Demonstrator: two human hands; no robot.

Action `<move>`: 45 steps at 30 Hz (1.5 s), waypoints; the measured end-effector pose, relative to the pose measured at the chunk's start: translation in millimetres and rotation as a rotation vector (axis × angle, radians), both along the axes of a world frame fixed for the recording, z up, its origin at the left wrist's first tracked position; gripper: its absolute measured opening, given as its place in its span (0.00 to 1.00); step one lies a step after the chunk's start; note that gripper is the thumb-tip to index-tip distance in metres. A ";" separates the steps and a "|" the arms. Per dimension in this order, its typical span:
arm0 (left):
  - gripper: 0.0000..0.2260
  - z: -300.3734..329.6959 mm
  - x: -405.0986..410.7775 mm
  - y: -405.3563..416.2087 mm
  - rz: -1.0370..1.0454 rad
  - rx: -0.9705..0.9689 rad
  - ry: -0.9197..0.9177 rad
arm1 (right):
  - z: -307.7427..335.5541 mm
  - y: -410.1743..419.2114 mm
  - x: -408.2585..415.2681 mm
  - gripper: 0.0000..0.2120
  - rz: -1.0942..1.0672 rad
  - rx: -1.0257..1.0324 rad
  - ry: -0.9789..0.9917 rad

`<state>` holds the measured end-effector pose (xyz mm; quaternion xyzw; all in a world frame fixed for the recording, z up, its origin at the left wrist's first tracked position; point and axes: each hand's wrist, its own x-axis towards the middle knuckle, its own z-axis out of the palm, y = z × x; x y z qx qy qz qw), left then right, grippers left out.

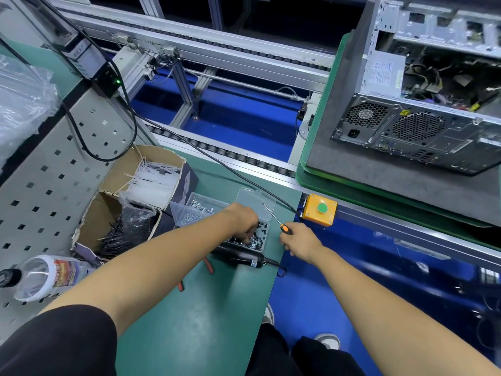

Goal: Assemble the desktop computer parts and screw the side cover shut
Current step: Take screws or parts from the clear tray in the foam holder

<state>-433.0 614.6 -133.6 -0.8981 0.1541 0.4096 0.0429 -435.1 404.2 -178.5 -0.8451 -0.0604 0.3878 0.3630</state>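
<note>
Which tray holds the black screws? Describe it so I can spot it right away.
On the green bench, look just right of the cardboard box of white cable ties. Two clear trays sit side by side there; the black-screw tray is the right one, where the left hand is digging. Its neighbour, the silver-screw tray, holds shiny screws.

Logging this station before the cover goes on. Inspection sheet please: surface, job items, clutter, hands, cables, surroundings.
Surface: green bench mat.
Job's things: computer case open, on a grey pad on the conveyor; clear screw tray with dark screws; power screwdriver lying by the tray.
Clutter: cardboard box of white cable ties; plastic bottle; red-handled pliers.
Hands: left hand picking in the tray; right hand holds orange-handled screwdriver.
Cables: black cable across mat.
Surroundings: yellow button box; blue floor.
</note>
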 end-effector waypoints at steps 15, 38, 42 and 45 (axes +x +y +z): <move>0.08 11.7 23.3 24.9 0.095 -0.225 0.055 | 0.8 -6.2 -0.8 0.08 0.000 -0.014 -0.006; 0.07 44.9 57.5 -20.7 0.087 -0.305 0.051 | 44.3 -60.5 21.9 0.09 -0.150 0.043 0.007; 0.05 88.2 99.6 -94.6 0.033 -0.429 -0.049 | 77.8 -121.9 52.1 0.11 -0.255 0.047 -0.073; 0.07 103.3 127.5 -157.1 0.027 -0.494 -0.134 | 94.7 -178.0 76.0 0.11 -0.324 0.013 -0.145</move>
